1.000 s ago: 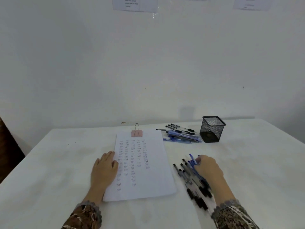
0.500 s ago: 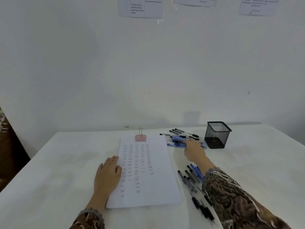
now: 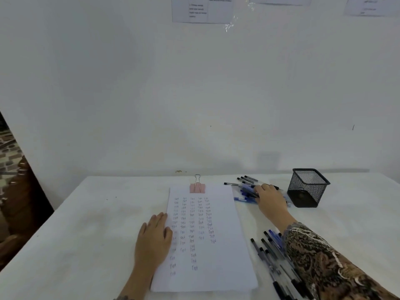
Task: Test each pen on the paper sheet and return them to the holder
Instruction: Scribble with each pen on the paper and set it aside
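A white paper sheet (image 3: 218, 258) with rows of small written marks lies in the middle of the table, a pink binder clip (image 3: 197, 188) at its top. My left hand (image 3: 154, 241) rests flat on the sheet's left edge. A black mesh pen holder (image 3: 307, 190) stands at the back right. Left of it lies a far pile of blue and black pens (image 3: 243, 190). My right hand (image 3: 269, 199) lies on this pile, fingers bent down onto the blue pens; whether they grip one is hidden. A second pile of pens (image 3: 270, 252) lies to the right of the sheet, partly under my sleeve.
The white table (image 3: 86, 234) stands against a white wall with printed sheets (image 3: 202, 9) taped high up. A dark patterned surface (image 3: 13, 191) shows past the table's left edge.
My right hand left the near pile and reached to the far pile beside the holder, where it now stays. The left hand has stayed on the sheet.
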Available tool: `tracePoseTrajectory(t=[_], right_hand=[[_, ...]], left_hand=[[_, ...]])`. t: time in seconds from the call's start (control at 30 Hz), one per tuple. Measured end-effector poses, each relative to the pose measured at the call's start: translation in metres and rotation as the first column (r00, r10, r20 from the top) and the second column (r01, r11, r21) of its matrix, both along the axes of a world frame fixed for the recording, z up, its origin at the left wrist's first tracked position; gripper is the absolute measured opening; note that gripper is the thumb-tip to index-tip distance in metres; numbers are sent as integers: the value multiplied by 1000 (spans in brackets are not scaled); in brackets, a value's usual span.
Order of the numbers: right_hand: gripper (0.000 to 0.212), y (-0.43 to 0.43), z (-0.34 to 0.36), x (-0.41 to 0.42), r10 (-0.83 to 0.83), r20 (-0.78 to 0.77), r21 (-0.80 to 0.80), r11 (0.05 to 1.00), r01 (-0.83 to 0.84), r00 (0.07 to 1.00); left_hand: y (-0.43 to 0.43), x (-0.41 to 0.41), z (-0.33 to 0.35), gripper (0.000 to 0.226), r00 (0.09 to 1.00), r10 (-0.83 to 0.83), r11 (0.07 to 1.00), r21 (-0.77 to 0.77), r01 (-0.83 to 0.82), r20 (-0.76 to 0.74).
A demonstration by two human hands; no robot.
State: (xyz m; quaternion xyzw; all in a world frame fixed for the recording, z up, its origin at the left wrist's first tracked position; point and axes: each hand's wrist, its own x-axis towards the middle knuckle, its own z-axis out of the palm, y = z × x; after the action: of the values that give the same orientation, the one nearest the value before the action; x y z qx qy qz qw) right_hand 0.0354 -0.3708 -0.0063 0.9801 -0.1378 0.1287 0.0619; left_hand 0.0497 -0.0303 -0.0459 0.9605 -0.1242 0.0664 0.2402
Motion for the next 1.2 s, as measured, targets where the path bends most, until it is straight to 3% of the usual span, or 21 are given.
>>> tracePoseTrajectory(t=[0.13, 0.27, 0.33, 0.4, 0.43, 0.47, 0.5, 0.53, 0.57, 0.6, 0.63, 0.7, 0.8, 0.97, 1.2], right_hand=[[27, -4, 1, -1, 40, 2, -99, 994, -39, 999], [32, -9, -1, 0, 121, 175, -135, 986, -98, 977], [18, -7, 2, 1, 178, 273, -29, 984, -176, 946], [13, 0, 16, 0, 106, 443, 283, 926, -251, 890], [17, 7, 27, -2, 30, 504, 466, 832, -301, 863], [18, 16, 40, -5, -58, 518, 676, 639, -367, 853], [16, 27, 51, -9, -143, 510, 828, 348, -440, 848], [14, 37, 61, -14, -220, 486, 868, 11, -496, 846], [20, 47, 70, -19, -281, 442, 803, -298, -515, 852], [34, 57, 75, -24, -323, 402, 692, -505, -515, 857], [46, 65, 75, -28, -361, 369, 584, -627, -516, 856], [57, 82, 69, -34, -421, 318, 399, -753, -523, 849], [60, 103, 52, -43, -473, 286, 248, -804, -541, 834], [54, 129, 14, -52, -504, 214, 124, -836, -535, 837], [49, 143, -14, -54, -593, 134, 123, -785, -607, 794]], left_hand=[[0, 1, -1, 53, 1000, 1, 1000, 28, -1, -6], [1, 2, -1, 74, 1000, 1, 998, 61, -1, -2], [1, 1, 0, 72, 1000, 2, 998, 62, -1, -10], [0, 0, 1, 72, 1000, 3, 998, 58, -2, -15], [0, 0, 1, 74, 1000, 3, 998, 57, -3, -14], [0, 0, 1, 75, 1000, 3, 998, 59, -2, -18], [0, 0, 1, 74, 1000, 0, 998, 56, 1, -23], [0, 1, 1, 71, 1000, -2, 999, 52, 3, -28], [0, 1, 1, 68, 1000, -5, 998, 55, 6, -29], [0, 1, 1, 64, 999, -7, 998, 60, 9, -32], [0, 0, 1, 62, 999, -11, 998, 63, 13, -30], [1, 0, 0, 69, 1000, -20, 997, 70, 21, -16], [2, -1, -1, 86, 1000, -28, 998, 62, 29, -12], [2, -1, 4, 50, 999, -32, 998, 54, 34, -41], [2, -1, 4, 49, 999, -41, 999, 31, 41, -30]])
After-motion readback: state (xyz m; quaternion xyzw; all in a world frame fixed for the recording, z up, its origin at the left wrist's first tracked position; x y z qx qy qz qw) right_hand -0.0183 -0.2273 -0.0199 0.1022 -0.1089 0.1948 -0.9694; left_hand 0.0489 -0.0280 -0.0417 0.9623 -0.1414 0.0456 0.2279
